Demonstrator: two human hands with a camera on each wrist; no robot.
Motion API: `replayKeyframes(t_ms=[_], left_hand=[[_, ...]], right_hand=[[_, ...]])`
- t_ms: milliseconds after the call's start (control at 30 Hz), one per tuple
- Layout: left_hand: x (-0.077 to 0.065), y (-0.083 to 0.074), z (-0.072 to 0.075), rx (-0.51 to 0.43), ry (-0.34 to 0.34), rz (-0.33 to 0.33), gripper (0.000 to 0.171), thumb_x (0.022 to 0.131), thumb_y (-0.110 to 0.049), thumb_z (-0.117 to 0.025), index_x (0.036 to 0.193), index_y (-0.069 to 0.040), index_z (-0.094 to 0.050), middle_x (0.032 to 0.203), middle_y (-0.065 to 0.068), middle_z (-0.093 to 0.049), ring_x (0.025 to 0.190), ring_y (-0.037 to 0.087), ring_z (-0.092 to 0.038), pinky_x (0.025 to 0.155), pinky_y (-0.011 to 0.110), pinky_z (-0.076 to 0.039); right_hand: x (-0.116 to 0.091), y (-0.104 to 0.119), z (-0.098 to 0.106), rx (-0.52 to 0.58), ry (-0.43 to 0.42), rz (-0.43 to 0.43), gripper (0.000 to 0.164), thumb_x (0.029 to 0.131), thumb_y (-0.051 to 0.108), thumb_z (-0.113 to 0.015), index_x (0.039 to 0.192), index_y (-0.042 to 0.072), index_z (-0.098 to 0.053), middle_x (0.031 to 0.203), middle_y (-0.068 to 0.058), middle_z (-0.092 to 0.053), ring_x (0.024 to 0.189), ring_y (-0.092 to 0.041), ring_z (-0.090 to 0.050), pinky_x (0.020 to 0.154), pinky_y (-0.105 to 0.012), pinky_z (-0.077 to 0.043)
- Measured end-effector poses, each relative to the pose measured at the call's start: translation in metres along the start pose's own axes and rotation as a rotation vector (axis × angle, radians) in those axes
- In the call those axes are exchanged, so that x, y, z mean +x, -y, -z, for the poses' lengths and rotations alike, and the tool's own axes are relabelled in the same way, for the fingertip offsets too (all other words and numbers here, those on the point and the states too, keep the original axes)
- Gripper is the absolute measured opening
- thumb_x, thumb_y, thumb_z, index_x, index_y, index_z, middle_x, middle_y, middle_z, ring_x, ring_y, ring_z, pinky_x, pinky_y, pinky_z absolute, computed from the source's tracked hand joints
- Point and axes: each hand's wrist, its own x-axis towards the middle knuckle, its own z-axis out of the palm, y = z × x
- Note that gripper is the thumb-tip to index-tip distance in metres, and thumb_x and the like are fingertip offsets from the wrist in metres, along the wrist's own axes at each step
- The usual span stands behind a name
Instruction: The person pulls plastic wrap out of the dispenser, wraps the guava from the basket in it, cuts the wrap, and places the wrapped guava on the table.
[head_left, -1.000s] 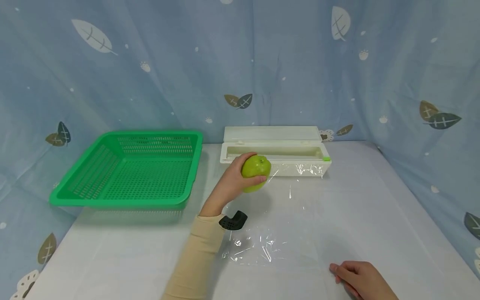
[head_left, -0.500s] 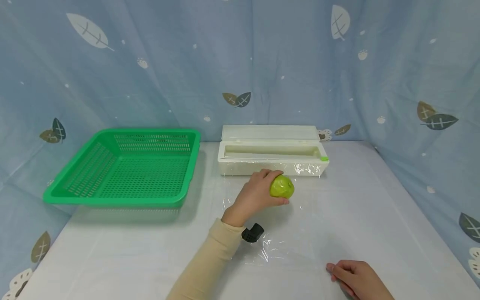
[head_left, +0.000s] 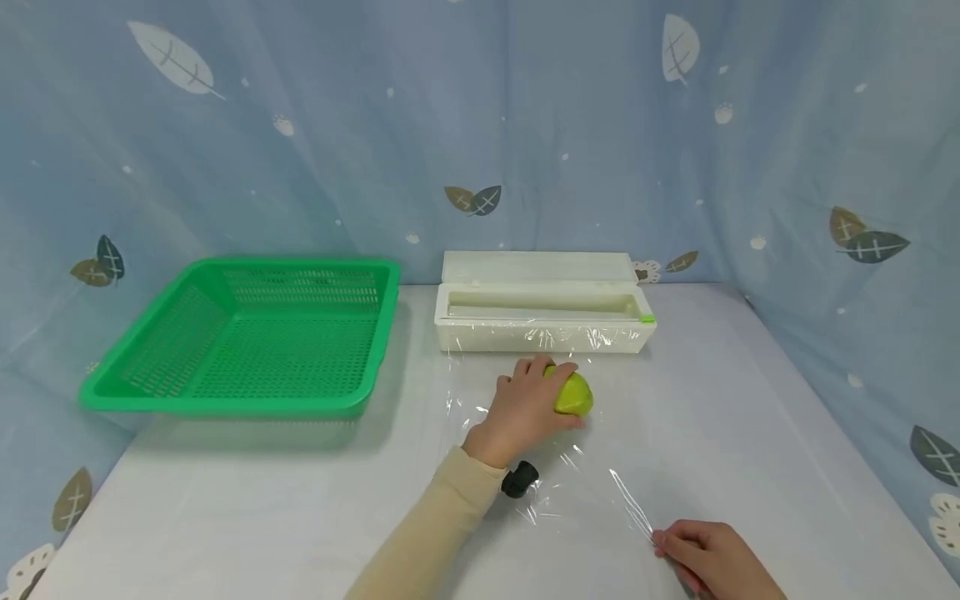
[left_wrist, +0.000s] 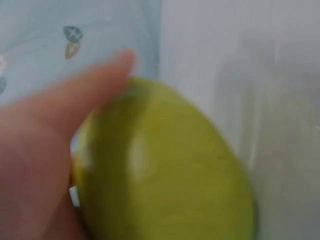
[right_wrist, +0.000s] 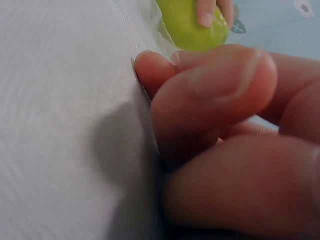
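Observation:
My left hand [head_left: 525,408] grips a green apple [head_left: 574,395] from the left, thumb in front and fingers over its back. The apple is over a sheet of clear plastic wrap [head_left: 551,504] on the white table; whether it touches the wrap, I cannot tell. In the left wrist view the apple [left_wrist: 170,165] fills the lower middle, blurred, beside my hand [left_wrist: 55,130]. At the front right my right hand [head_left: 716,558] pinches the wrap's near right corner, with creases running to its fingertips. The right wrist view shows these curled fingers [right_wrist: 215,95] close above the table.
Behind the apple stands a white plastic wrap dispenser [head_left: 543,336] with its lid up; the wrap runs out over its front. A green plastic basket [head_left: 247,406] sits at the left. A blue leaf-patterned curtain [head_left: 480,125] hangs behind the white table [head_left: 225,517].
My left hand has carried the apple right and towards me, down from in front of the dispenser. Creases now show in the wrap at my right hand, which has hardly moved.

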Motion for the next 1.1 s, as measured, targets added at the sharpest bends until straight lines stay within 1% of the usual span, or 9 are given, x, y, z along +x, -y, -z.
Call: replayKeyframes(t_ms=[100, 233, 300, 400, 500, 700, 867, 1000, 1100], left_hand=[[-0.002, 0.001, 0.003, -0.015, 0.05, -0.015, 0.07, 0.076, -0.061, -0.056, 0.135, -0.029, -0.035, 0.125, 0.0, -0.037, 0.112, 0.023, -0.035, 0.073, 0.04, -0.038], [-0.002, 0.003, 0.012, -0.074, 0.17, -0.027, 0.07, 0.084, -0.059, -0.043, 0.141, -0.023, -0.024, 0.135, 0.004, -0.028, 0.119, 0.025, -0.028, 0.079, 0.043, -0.038], [-0.001, 0.004, 0.016, -0.115, 0.213, -0.017, 0.066, 0.087, -0.053, -0.042, 0.142, -0.022, -0.021, 0.137, 0.003, -0.024, 0.122, 0.025, -0.025, 0.082, 0.043, -0.036], [0.0, 0.005, 0.02, -0.187, 0.247, -0.009, 0.061, 0.088, -0.04, -0.044, 0.142, -0.021, -0.024, 0.137, 0.001, -0.024, 0.121, 0.023, -0.024, 0.084, 0.041, -0.035], [0.0, 0.008, 0.02, -0.223, 0.244, -0.024, 0.057, 0.087, -0.035, -0.046, 0.139, -0.021, -0.029, 0.135, 0.0, -0.027, 0.119, 0.021, -0.027, 0.085, 0.038, -0.036], [0.0, 0.012, 0.019, -0.268, 0.181, -0.077, 0.052, 0.086, -0.037, -0.057, 0.131, -0.019, -0.039, 0.13, 0.0, -0.037, 0.112, 0.019, -0.035, 0.087, 0.031, -0.038], [0.0, 0.015, 0.019, -0.353, 0.166, -0.066, 0.048, 0.083, -0.036, -0.062, 0.125, -0.019, -0.045, 0.125, -0.004, -0.042, 0.105, 0.016, -0.038, 0.081, 0.028, -0.039], [0.002, 0.02, 0.015, -0.408, 0.169, -0.037, 0.047, 0.081, -0.039, -0.063, 0.123, -0.026, -0.046, 0.124, -0.005, -0.04, 0.105, 0.014, -0.036, 0.079, 0.029, -0.039], [0.003, 0.024, 0.011, -0.436, 0.173, -0.032, 0.048, 0.081, -0.041, -0.062, 0.123, -0.03, -0.045, 0.124, -0.004, -0.038, 0.106, 0.014, -0.035, 0.081, 0.03, -0.038]], right_hand=[[-0.001, -0.002, 0.0, 0.056, 0.033, 0.008, 0.036, 0.085, 0.042, -0.054, 0.082, 0.007, -0.063, 0.051, 0.0, -0.045, 0.039, -0.008, -0.033, 0.036, -0.024, -0.032], [-0.001, -0.005, 0.002, 0.106, 0.082, 0.031, 0.032, 0.088, 0.036, -0.052, 0.091, 0.006, -0.064, 0.054, 0.0, -0.048, 0.038, -0.008, -0.032, 0.035, -0.022, -0.031], [0.0, -0.005, 0.002, 0.127, 0.095, 0.036, 0.032, 0.088, 0.035, -0.052, 0.091, 0.005, -0.063, 0.055, 0.0, -0.049, 0.038, -0.007, -0.032, 0.035, -0.022, -0.032], [0.0, -0.005, 0.004, 0.166, 0.123, 0.055, 0.033, 0.089, 0.033, -0.051, 0.093, 0.003, -0.063, 0.056, -0.002, -0.049, 0.039, -0.008, -0.033, 0.034, -0.023, -0.032], [0.0, -0.004, 0.004, 0.201, 0.167, 0.087, 0.032, 0.091, 0.029, -0.05, 0.095, 0.0, -0.062, 0.057, -0.003, -0.05, 0.038, -0.013, -0.034, 0.034, -0.025, -0.032], [0.0, -0.002, 0.006, 0.257, 0.251, 0.221, 0.025, 0.095, 0.017, -0.043, 0.095, -0.001, -0.06, 0.055, -0.009, -0.049, 0.041, -0.027, -0.035, 0.036, -0.026, -0.034], [-0.005, 0.002, 0.009, 0.281, 0.234, 0.348, 0.024, 0.096, 0.009, -0.038, 0.095, -0.003, -0.059, 0.055, -0.015, -0.045, 0.042, -0.022, -0.04, 0.044, -0.029, -0.041], [-0.008, 0.008, 0.011, 0.294, 0.213, 0.368, 0.026, 0.097, 0.01, -0.036, 0.097, -0.005, -0.057, 0.056, -0.013, -0.047, 0.044, -0.019, -0.044, 0.048, -0.031, -0.043], [-0.009, 0.014, 0.012, 0.293, 0.192, 0.395, 0.026, 0.097, 0.009, -0.036, 0.097, -0.006, -0.058, 0.057, -0.011, -0.048, 0.045, -0.022, -0.043, 0.047, -0.032, -0.042]])
